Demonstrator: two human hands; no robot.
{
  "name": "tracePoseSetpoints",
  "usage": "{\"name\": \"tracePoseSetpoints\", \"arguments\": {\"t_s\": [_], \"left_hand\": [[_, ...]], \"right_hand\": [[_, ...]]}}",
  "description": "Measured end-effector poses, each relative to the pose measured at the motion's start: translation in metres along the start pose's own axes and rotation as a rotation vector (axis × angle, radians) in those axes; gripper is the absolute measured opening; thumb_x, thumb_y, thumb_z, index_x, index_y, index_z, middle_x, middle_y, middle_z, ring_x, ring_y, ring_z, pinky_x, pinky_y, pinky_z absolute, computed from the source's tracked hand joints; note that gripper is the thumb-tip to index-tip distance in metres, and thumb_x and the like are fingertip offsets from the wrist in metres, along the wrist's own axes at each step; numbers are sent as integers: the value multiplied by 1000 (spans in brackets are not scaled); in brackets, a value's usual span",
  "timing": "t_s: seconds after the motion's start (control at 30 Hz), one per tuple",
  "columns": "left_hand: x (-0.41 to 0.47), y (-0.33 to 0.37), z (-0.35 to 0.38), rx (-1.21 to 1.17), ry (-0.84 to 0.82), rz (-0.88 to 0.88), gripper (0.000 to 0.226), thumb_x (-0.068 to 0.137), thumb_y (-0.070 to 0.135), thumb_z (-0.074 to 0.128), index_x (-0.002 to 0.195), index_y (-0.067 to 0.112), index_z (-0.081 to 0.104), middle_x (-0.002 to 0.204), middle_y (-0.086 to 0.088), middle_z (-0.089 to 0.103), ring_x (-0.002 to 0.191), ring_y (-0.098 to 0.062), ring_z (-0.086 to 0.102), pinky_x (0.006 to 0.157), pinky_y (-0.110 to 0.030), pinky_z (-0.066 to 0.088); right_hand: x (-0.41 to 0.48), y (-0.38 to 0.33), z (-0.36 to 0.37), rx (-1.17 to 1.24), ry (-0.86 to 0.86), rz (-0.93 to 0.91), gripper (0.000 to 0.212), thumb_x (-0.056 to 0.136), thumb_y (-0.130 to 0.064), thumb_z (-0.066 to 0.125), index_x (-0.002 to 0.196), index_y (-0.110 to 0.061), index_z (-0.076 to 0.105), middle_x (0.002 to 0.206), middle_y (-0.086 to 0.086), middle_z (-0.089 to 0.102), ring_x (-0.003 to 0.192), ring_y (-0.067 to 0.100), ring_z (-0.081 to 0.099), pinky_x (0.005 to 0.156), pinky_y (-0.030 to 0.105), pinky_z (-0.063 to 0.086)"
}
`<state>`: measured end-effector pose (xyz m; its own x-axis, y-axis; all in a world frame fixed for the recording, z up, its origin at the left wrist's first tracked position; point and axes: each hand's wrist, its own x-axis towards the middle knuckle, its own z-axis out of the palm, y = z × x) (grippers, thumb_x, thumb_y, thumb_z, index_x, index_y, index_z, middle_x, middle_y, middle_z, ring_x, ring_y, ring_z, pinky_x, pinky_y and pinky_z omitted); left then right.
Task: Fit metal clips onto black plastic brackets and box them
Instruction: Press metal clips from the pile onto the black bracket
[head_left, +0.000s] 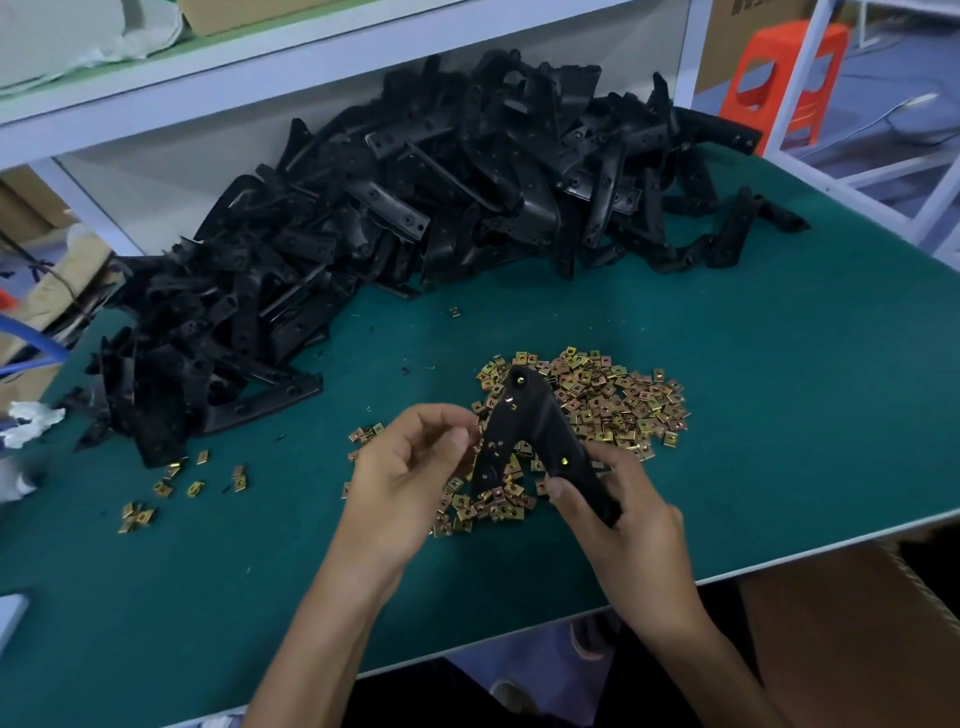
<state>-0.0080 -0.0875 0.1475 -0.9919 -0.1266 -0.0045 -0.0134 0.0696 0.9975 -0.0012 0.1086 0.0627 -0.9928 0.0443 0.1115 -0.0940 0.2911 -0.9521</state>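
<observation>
- Because the broad dark-green tabletop (779, 389) ended just behind the wrists, anything that slipped there could have dropped to the floor.
- Heaped along the back, the big tangled pile of black plastic brackets (415, 208) sloped toward the work area. A careless tug might have sent several sliding down.
- Only part of a brown cardboard box (857, 613) showed below the near right edge, so a finished piece tossed without looking could have missed it.
- The loose mound of small brass-coloured square metal clips (613, 405) lay directly under the work. A sweeping wrist would likely have scattered it, and stray clips (171, 483) lay well apart at the left.
- The V-shaped black plastic bracket (535, 431) was held above that mound with its apex pointing away.
- The right hand (623, 519) gripped the end of the bracket's right leg, fingers and thumb curled round it. With that one-ended hold, pressure on the other leg might have twisted the piece loose.
- The left hand (410, 467) had curled fingers whose tips met at the left leg. Whether a clip sat between them could not be told. A clip pushed on crooked could have jammed or sprung away.
</observation>
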Motion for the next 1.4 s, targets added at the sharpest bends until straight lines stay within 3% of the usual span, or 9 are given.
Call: {"name": "tracePoseSetpoints", "arguments": {"t_s": [0.23,0.37,0.57,0.7,0.87,1.0,1.1,1.17,1.4], "left_hand": [[0,0,3,-96,25,-56,16,92,3,69,103,15,69,88,-10,77,74,-13,68,66,-19,53],[0,-1,5,-58,13,-69,14,91,3,70,100,13,69,86,-11,76,75,-15,67,68,-23,55],[8,2,-11,1,-101,-147,22,86,1,73,106,10,66,78,-13,73,69,-18,67,66,-26,55],[11,1,-6,40,-189,-183,29,79,14,79,106,13,67,77,-9,73,68,-17,67,66,-27,55],[16,4,-3,147,-157,-156,27,79,30,80,103,31,69,86,-6,77,76,-18,71,77,-39,53],[20,0,-2,165,-122,-83,10,96,33,66,104,29,72,94,0,77,84,-15,72,74,-29,58],[20,-19,-2,493,-1,28,13,100,30,60,95,30,72,85,21,72,68,2,62,62,-13,44],[16,-29,-3,743,6,124,9,97,29,64,93,32,71,82,28,67,76,8,60,63,-9,39],[20,-43,7,993,-60,269,11,97,22,64,87,23,68,82,17,62,84,-11,56,81,-33,46]], "right_hand": [[1,-1,1,-34,4,-27,28,86,-59,67,110,-59,51,92,-25,70,78,-1,67,56,18,49],[1,-1,1,-43,-3,-49,31,88,-55,67,115,-50,53,91,-24,70,73,1,68,54,24,50],[1,-4,1,-106,-27,-71,35,88,-52,68,117,-36,60,87,-28,67,63,-1,63,47,11,37],[1,-5,1,-143,-34,-85,41,87,-55,65,119,-31,61,89,-27,65,65,3,63,48,20,42],[1,-5,2,-56,7,-40,27,88,-48,71,111,-40,60,83,-18,71,68,4,67,55,26,51],[3,-11,-1,90,68,8,25,83,-53,71,105,-50,61,84,-21,72,73,-2,67,60,15,50],[4,-13,-5,179,131,52,28,77,-65,67,103,-59,59,70,-14,65,60,0,55,52,16,42],[5,-13,-5,205,148,63,26,77,-64,68,101,-61,59,65,-14,61,57,0,52,50,16,40],[7,-13,-4,218,173,68,23,79,-59,69,101,-58,61,59,-14,54,53,-1,46,47,13,36]]}}
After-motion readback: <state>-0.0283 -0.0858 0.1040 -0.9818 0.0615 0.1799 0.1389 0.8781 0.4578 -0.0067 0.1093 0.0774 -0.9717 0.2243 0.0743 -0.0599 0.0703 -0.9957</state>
